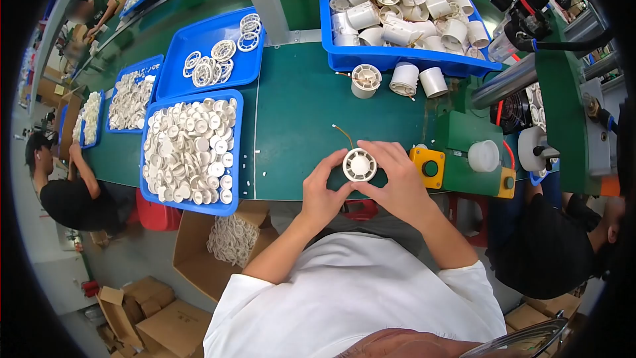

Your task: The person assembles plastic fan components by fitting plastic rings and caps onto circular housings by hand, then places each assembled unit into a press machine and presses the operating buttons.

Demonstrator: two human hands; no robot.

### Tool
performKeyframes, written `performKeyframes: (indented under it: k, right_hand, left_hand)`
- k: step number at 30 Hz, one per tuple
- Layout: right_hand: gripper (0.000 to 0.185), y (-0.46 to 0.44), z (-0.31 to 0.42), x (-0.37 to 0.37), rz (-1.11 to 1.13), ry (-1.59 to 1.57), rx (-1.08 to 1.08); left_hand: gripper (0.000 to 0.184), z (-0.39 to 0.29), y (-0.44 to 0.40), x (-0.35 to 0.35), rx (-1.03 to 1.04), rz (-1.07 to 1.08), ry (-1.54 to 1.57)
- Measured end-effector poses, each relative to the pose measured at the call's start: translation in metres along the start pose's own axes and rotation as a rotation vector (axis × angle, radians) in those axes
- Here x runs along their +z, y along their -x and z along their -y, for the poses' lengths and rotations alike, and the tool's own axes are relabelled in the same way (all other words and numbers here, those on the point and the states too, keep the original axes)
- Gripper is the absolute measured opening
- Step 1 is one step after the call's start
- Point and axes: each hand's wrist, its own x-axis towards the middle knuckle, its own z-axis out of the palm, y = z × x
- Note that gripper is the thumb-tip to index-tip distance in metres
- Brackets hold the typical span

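Note:
Between my hands, over the front of the green table, is a white round fan housing [360, 165] with a spoked, vented face turned up. A thin brownish wire [342, 134] sticks out from its far side. My left hand [323, 189] is closed around the left side of the housing, and my right hand [395, 179] grips its right side. Both thumbs meet near the front rim. Farther back, another fan housing [366, 79] stands upright with a wire at its left. Two white cylinders, a left one [404, 79] and a right one [434, 83], lie beside it.
A blue bin [411, 61] at the back holds many white cylinders. Left are a tray [232, 207] of white caps and a tray [173, 66] of white rings. Close to my right hand stand a yellow button box [417, 158] and a green press [457, 129]. Other people sit both sides.

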Motion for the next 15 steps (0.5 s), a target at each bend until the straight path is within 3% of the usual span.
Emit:
performKeyframes:
  k: [15]
  right_hand:
    - [0.06,-0.002,-0.012,-0.008,0.107,-0.172,0.049]
  left_hand:
    - [0.055,0.009,0.002,-0.003,-0.016,0.047,-0.004]
